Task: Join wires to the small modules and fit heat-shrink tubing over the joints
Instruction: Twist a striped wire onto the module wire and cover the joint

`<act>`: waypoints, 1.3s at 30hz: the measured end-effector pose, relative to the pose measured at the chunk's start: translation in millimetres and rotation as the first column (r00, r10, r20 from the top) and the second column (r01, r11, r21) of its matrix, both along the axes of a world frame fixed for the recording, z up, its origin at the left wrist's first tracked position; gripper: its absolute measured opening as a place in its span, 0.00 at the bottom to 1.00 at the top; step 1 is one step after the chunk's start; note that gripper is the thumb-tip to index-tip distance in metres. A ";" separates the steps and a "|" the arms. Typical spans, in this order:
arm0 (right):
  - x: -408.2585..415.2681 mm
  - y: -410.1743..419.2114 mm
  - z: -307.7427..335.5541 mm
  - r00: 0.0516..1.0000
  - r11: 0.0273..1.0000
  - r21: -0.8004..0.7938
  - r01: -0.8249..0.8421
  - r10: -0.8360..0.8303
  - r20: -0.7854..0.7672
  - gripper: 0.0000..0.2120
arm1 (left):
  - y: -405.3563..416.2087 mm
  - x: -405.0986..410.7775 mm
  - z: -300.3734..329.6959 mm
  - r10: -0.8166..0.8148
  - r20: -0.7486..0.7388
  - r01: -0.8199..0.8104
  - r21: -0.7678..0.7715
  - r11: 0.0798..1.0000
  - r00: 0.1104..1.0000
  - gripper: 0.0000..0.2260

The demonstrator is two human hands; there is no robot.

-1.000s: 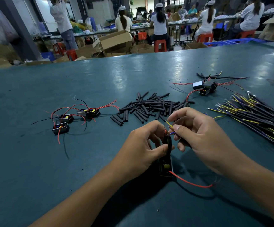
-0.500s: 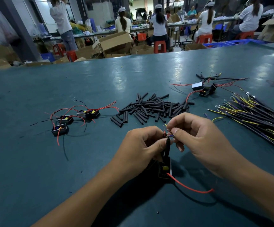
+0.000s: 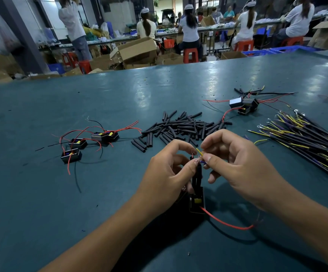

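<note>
Near the front edge of the tabletop, at its middle, the left hand pinches the upright leads and black sleeve of a small module that hangs just below its fingers, a red lead trailing from it toward the right. The right hand is close against the left, thumb and forefinger pinching a yellow wire and a purple wire end at the bare tips of the module's leads. The joint looks only half made: the strands meet but how firmly they are twisted cannot be told. From here, a loose twist could pull apart when tubing is slid over it, and stray strands from the two neighbouring joints could touch and short. The module's weight hanging on the thin leads could also tug the strands free if the left pinch slackens. A heap of heat-shrink tubes lies mid-table just beyond the hands, a wire bundle at the right edge, three modules to the left, more modules further back on the right.
</note>
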State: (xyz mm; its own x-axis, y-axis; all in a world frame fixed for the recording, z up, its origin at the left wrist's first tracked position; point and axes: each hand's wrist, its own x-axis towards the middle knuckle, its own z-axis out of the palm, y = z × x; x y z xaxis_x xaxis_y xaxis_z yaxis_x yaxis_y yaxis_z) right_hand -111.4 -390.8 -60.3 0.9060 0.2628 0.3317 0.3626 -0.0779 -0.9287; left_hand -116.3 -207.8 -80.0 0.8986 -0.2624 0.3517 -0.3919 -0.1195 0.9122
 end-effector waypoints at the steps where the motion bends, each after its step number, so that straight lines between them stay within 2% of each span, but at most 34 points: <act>1: -0.1 0.2 0.1 1.000 1.000 -0.004 -0.009 0.009 0.007 0.08 | -0.8 -0.1 0.3 0.002 -0.005 -0.002 -0.020 1.000 1.000 0.03; 5: -1.4 0.6 0.3 0.999 0.999 -0.018 -0.050 0.050 0.022 0.09 | -5.0 0.2 0.9 0.025 -0.019 -0.026 -0.083 0.996 1.000 0.02; 10: -3.6 1.8 0.5 0.996 0.998 -0.068 -0.005 0.011 0.087 0.14 | -7.1 -1.5 0.2 0.040 -0.034 -0.043 -0.085 0.995 0.999 0.03; 14: -7.9 2.5 3.6 0.989 0.978 -0.202 0.052 -0.022 0.146 0.17 | -7.4 -1.8 -2.4 0.050 -0.049 -0.053 -0.057 0.997 0.998 0.03; 20: -11.8 -2.8 13.5 0.958 0.900 -0.372 0.229 -0.141 0.250 0.06 | -7.4 -5.3 -4.4 0.017 -0.031 -0.018 -0.026 0.999 0.999 0.03; 22: -11.5 -5.6 15.7 0.975 0.881 -0.427 0.203 -0.142 0.172 0.06 | -9.1 -6.4 -3.1 0.029 -0.002 -0.029 -0.001 1.000 1.000 0.03; 24: -12.5 -5.8 18.2 0.996 0.904 -0.419 0.082 -0.092 -0.004 0.08 | -9.9 -8.5 -2.6 0.029 0.032 -0.030 0.038 0.999 0.999 0.04; 27: -11.9 -4.5 21.4 0.965 0.969 -0.239 -0.068 0.003 -0.261 0.09 | -9.4 -9.6 -2.0 0.037 0.094 -0.046 0.099 0.994 0.995 0.04; 29: -11.3 -4.8 21.8 0.955 0.967 -0.235 -0.103 0.030 -0.295 0.08 | -8.8 -9.0 -1.9 0.040 0.114 -0.053 0.115 0.992 0.993 0.02; 32: -10.6 -7.3 24.7 0.963 0.924 -0.360 -0.130 0.031 -0.269 0.09 | -8.2 -9.5 -1.8 0.023 0.110 -0.038 0.138 0.990 0.994 0.02; 34: -10.2 -10.5 29.0 0.959 0.912 -0.380 -0.156 0.047 -0.281 0.10 | -8.9 -9.8 -2.9 0.013 0.117 -0.030 0.143 0.989 0.993 0.02; 37: -10.2 -13.0 32.4 0.940 0.929 -0.315 -0.192 0.083 -0.330 0.09 | -9.3 -9.0 -2.7 0.026 0.103 -0.039 0.124 0.992 0.994 0.04; 39: -9.6 -12.5 31.4 0.932 0.954 -0.248 -0.171 0.075 -0.354 0.09 | -7.2 -7.7 -1.1 0.006 0.018 -0.007 0.068 0.998 1.000 0.04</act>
